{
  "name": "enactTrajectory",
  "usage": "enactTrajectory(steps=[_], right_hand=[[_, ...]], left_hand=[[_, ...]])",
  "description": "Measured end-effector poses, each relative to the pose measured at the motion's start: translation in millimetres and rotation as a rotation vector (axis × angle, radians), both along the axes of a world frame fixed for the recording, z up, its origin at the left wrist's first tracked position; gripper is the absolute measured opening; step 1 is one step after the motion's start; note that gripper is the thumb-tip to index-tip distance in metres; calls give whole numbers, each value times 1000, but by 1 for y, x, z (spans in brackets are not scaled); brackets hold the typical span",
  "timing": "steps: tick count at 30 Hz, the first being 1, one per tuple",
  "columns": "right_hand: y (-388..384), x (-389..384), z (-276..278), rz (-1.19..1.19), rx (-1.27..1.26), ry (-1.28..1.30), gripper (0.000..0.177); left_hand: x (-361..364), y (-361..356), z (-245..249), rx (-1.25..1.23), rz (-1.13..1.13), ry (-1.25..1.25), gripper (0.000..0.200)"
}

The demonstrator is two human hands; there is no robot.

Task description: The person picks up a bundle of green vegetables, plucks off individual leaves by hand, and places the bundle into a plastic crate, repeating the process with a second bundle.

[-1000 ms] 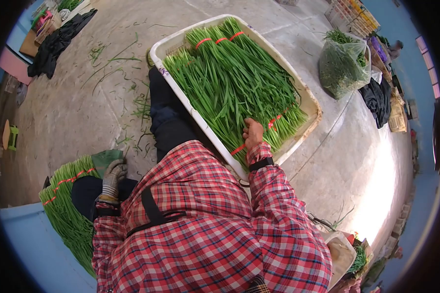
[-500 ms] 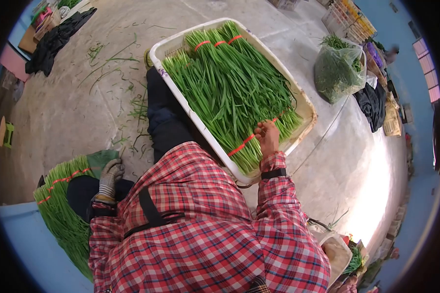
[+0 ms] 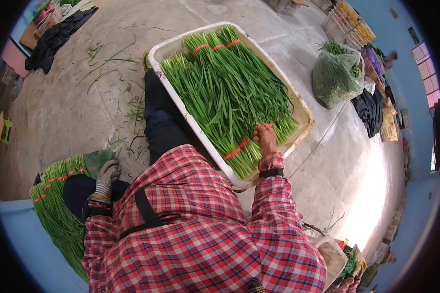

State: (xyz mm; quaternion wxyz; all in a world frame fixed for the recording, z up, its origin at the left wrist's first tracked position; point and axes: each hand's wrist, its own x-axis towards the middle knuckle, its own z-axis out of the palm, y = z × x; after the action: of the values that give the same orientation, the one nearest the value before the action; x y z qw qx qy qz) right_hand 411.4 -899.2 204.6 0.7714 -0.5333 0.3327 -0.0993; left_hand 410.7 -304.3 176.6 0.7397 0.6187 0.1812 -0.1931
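Observation:
My right hand (image 3: pixel 265 138), bare, is over the lower right part of a white plastic basket (image 3: pixel 186 113) full of green chives (image 3: pixel 234 93). Its fingers are curled in against the leaves, near a red band (image 3: pixel 238 149); what lies between them is hidden. Tied bundles fill the basket, with more red bands at its far end. In a striped glove, my left hand (image 3: pixel 108 177) rests on my left thigh with fingers loosely bent, holding nothing I can see. Beside it are a dark green sheet (image 3: pixel 99 160) and more banded chives (image 3: pixel 58 215).
Loose leaves (image 3: pixel 138 108) litter the concrete floor left of the basket. A clear bag of greens (image 3: pixel 338 75) stands to the right, near black plastic (image 3: pixel 369 108) and stacked crates (image 3: pixel 348 24). A pale container (image 3: pixel 333 256) is at lower right.
My view has shifted slightly, so the basket sits a little lower and further left. The right hand stays at nearly the same place on the chives, fingers still curled. The left hand stays on the thigh.

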Motion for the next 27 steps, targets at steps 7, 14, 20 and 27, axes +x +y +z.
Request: enactTrajectory(steps=[7, 14, 20, 27], right_hand=[[5, 8, 7, -51, 133, 41, 8], [3, 17, -25, -137, -328, 134, 12], [2, 25, -15, -253, -175, 61, 8], [-3, 39, -14, -444, 12, -7, 6]], left_hand=[[-3, 3, -12, 51, 16, 3, 31], [11, 20, -56, -88, -35, -40, 25], [19, 14, -46, -226, -68, -11, 31], [16, 3, -32, -160, -42, -44, 30]])
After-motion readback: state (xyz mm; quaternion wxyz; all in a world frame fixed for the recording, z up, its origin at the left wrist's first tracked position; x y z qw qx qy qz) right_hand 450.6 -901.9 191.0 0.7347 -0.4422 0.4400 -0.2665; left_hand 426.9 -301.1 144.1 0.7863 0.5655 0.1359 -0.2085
